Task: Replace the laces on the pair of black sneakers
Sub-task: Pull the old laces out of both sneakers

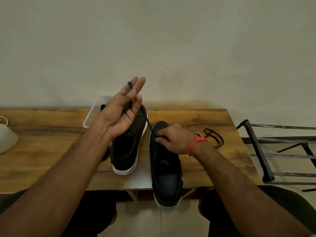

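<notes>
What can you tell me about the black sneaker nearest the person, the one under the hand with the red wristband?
The black sneaker with a white sole lies on the wooden table, heel overhanging the near edge, toe pointing away. Its upper looks like perforated fabric; pale print shows on the insole. The right hand grips its forepart, and a thin black lace runs taut from there up to the raised left hand.

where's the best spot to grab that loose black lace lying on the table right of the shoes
Pinch the loose black lace at its far loop, coming from above. It lies flat on the wooden table in open curves, clear of the right hand, so the loop probably offers the easiest grip.
</notes>
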A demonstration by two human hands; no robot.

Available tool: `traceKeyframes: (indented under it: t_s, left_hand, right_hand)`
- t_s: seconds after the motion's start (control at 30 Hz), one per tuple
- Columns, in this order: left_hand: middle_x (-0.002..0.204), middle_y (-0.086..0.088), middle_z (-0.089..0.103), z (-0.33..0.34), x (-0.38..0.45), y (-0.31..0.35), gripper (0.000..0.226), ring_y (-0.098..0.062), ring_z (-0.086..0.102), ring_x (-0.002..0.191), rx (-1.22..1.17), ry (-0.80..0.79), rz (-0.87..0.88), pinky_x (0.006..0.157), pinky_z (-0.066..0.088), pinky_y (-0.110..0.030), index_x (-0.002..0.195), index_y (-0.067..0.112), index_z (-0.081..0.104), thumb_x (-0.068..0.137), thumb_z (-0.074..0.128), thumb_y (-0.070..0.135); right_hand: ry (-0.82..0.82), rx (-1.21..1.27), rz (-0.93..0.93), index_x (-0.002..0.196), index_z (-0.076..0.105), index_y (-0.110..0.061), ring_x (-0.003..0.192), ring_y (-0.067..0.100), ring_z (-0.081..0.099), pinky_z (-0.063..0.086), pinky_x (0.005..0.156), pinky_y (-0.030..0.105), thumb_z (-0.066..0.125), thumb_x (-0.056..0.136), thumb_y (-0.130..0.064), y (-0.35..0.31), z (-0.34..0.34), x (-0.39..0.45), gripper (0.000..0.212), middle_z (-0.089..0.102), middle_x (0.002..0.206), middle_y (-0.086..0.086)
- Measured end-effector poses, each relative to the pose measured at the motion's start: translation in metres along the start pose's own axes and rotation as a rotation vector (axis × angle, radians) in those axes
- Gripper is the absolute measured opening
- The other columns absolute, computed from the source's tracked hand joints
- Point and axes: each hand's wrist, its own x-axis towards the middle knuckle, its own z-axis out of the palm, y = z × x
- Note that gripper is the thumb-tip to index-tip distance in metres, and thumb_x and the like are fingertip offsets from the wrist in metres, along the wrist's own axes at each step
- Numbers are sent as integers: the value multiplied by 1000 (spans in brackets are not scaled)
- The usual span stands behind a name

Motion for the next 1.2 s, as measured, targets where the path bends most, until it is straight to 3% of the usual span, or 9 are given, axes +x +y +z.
traceKeyframes:
  t_s: [0.17, 0.3, 0.43, 0.53, 0.67, 0.77, 0.9, 1.0, 1.2]
  left_hand:
    - [142, -9, 60, -7, 5, -6, 66, -23, 65, 122, 602, 209, 192, 107, 50, -38, 155, 21, 33, 100, 41, -15]
    - [139, -7, 62, 0, 0, -22, 61, -19, 60, 128, 1209, -99, -9, 112, 45, -30, 149, 10, 45, 97, 33, -19]
    - [109, -26, 71, 18, -16, -34, 51, -33, 72, 94, 898, -376, -318, 77, 61, -34, 118, -6, 63, 91, 22, -19]
    - [103, -23, 73, 25, -17, -38, 58, -26, 73, 80, 620, -325, -266, 61, 58, -28, 116, -2, 66, 81, 23, -20]
    - [133, -20, 64, 13, -3, -40, 69, -31, 65, 121, 373, -94, -27, 100, 55, -35, 139, -1, 52, 80, 21, -21]
    - [139, -12, 62, -1, 3, -44, 74, -21, 58, 131, 647, 44, 86, 116, 42, -38, 146, 3, 47, 81, 24, -25]
    - [120, 1, 72, -1, -3, -46, 58, -10, 65, 118, 1106, -83, -36, 108, 49, -36, 132, 14, 60, 91, 32, -16]
    - [115, -19, 72, 6, -7, -48, 48, -34, 69, 110, 963, -258, -244, 100, 53, -44, 126, 0, 60, 92, 27, -6]
    - [118, -24, 69, 17, -10, -45, 54, -36, 68, 108, 570, -220, -233, 93, 57, -36, 129, -1, 62, 105, 21, 25]
  right_hand:
    - [41, 553, -196, 105, 74, -12, 81, 1, 65, 48, 74, 17, 62, 98, -16, -7, -34, -16, 14, 72, 89, -9]
    - [327, 959, -235, 93, 70, -4, 52, 4, 43, 35, 52, 19, 56, 99, -10, -7, -49, -25, 16, 52, 58, -12]
    - [590, 1064, -30, 89, 66, -14, 49, 9, 27, 24, 47, 25, 49, 105, -18, 16, -46, -14, 24, 35, 55, -9]
    - [492, 784, 121, 94, 66, -10, 54, 15, 45, 38, 50, 31, 47, 106, -20, 20, -40, -12, 24, 51, 63, 1]
    - [119, 325, 90, 94, 63, -22, 75, -2, 58, 43, 69, 23, 47, 105, -26, 5, -31, -13, 20, 62, 81, -11]
    - [-4, 305, -21, 94, 70, -15, 77, 8, 63, 50, 71, 30, 51, 104, -31, -4, -33, -13, 26, 69, 84, -6]
    - [345, 560, -53, 83, 70, -11, 63, -1, 54, 43, 64, 17, 56, 102, -22, 0, -42, -18, 26, 61, 65, -16]
    - [590, 545, 35, 82, 71, -16, 66, 0, 53, 41, 66, 18, 62, 98, -29, 16, -41, -13, 23, 62, 68, -14]
    - [387, 445, 56, 105, 70, -10, 82, 5, 61, 49, 75, 25, 52, 103, -14, 22, -32, -9, 19, 70, 91, 2]
